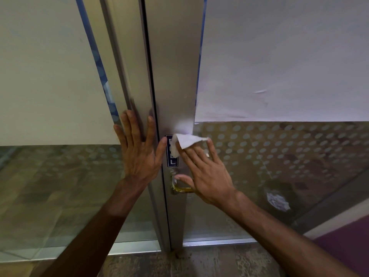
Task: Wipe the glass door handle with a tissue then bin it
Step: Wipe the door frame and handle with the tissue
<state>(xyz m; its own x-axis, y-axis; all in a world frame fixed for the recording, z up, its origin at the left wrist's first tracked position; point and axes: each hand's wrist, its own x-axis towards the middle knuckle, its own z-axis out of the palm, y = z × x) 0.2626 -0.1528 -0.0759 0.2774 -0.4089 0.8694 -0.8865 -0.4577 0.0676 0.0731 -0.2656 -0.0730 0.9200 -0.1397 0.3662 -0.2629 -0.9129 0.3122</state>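
Note:
A white tissue (184,142) is pressed flat against the metal door frame (175,76) under the fingers of my right hand (205,172), partly covering a blue PULL sticker (172,160). Just below, the clear yellowish door handle (180,187) sticks out of the frame, half hidden behind my right thumb and palm. My left hand (139,154) lies flat with spread fingers on the neighbouring door's frame, left of the seam, holding nothing.
White paper sheets (279,56) cover the upper glass on both doors; the lower glass has a dotted frosted pattern. A crumpled white object (278,200) shows through the right glass. A worn floor threshold (179,260) runs along the bottom. No bin is in view.

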